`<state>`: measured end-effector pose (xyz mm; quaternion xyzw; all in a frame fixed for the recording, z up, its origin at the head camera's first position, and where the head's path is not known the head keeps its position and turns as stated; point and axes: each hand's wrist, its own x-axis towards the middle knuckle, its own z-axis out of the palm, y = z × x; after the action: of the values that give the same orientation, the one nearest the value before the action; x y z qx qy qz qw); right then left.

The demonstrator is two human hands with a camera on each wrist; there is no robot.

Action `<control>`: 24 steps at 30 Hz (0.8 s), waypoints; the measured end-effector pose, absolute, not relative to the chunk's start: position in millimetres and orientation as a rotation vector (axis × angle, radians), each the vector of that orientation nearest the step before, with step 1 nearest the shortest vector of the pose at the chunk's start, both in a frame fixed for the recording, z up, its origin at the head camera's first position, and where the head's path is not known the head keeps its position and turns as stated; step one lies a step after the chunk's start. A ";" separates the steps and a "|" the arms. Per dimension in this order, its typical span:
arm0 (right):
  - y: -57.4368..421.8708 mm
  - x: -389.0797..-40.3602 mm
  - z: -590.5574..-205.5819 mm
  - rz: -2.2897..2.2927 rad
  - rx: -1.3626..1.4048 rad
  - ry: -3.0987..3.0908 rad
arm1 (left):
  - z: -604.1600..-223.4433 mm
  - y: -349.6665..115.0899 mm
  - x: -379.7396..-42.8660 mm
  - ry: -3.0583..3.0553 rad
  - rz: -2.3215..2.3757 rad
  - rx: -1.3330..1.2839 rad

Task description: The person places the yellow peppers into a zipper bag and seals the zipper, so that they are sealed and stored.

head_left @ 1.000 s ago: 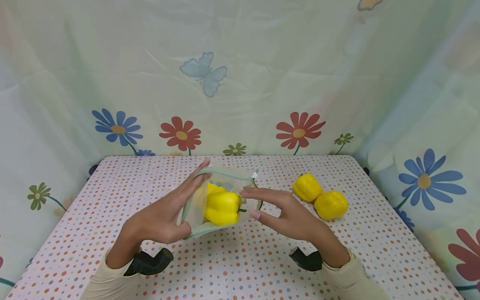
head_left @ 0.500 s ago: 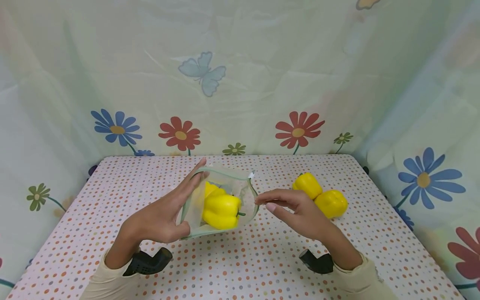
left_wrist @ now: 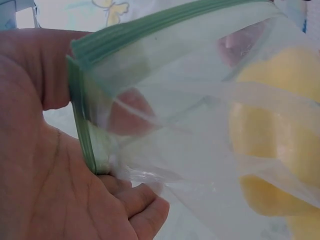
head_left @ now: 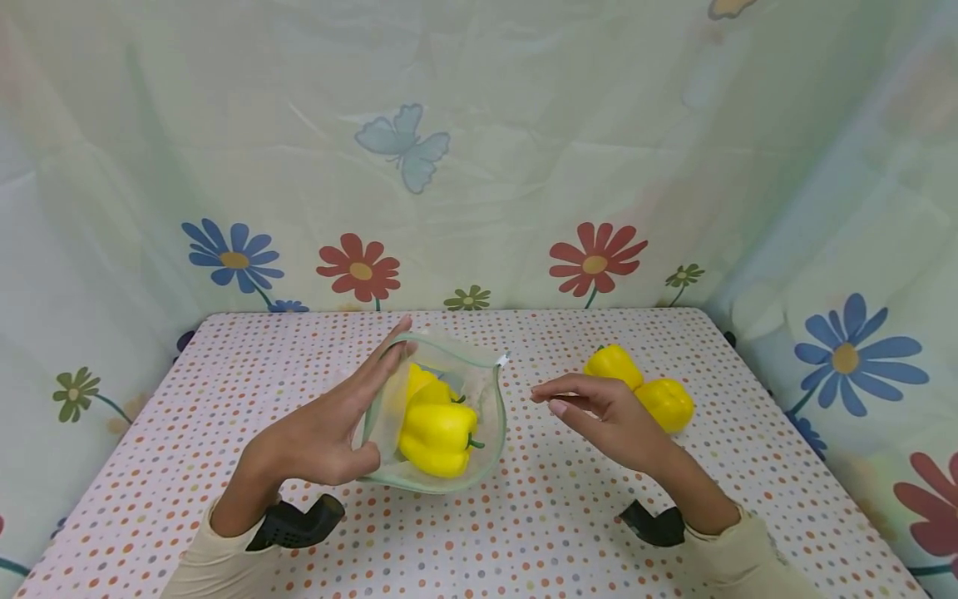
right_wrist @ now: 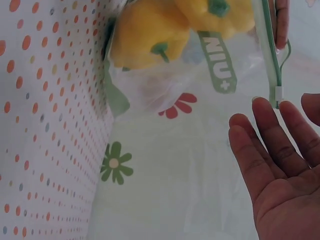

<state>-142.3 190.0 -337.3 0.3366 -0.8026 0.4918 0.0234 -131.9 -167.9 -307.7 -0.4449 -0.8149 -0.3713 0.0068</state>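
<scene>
My left hand (head_left: 322, 428) holds a clear zip bag (head_left: 490, 416) by the left side of its green-edged mouth, with the thumb partly behind the plastic in the left wrist view. The mouth gapes wide toward me. Inside lie yellow bell peppers (head_left: 437, 445): one in front, at least one more behind it, both with green stems. A white slider (right_wrist: 279, 93) sits at the far right corner of the zip. To the right of the bag, my right hand (head_left: 614, 420) is in the air with relaxed fingers, holding nothing.
Two more yellow bell peppers (head_left: 614, 372) lie together on the dotted tablecloth (head_left: 524, 541), beyond my right hand, which partly covers one. A flowered curtain (head_left: 479, 191) closes in the table at the back and sides. Black wrist cameras (head_left: 299, 524) sit on both wrists.
My right hand has come out of the bag's mouth and moved right, away from it. The front pepper has settled lower and the bag's near edge sags rounder. The left hand stays put.
</scene>
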 end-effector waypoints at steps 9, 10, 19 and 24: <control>219.2 -146.7 -352.5 1.365 0.882 -2.478 | -308.3 -168.4 -132.0 -2.538 -1.136 -1.391; 223.1 -146.6 -354.4 1.292 0.866 -2.486 | -308.3 -168.4 -132.0 -2.538 -1.138 -1.392; 255.4 -142.6 -363.3 0.901 0.688 -2.512 | -308.2 -168.5 -132.7 -2.551 -1.136 -1.390; 269.3 -140.3 -360.6 0.942 0.558 -2.532 | -308.4 -168.2 -131.9 -2.558 -1.119 -1.391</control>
<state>-140.3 269.3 -360.6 0.1987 -0.9010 0.3353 0.1905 -131.9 -168.2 -308.4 -0.4460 -0.8199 -0.3588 0.0112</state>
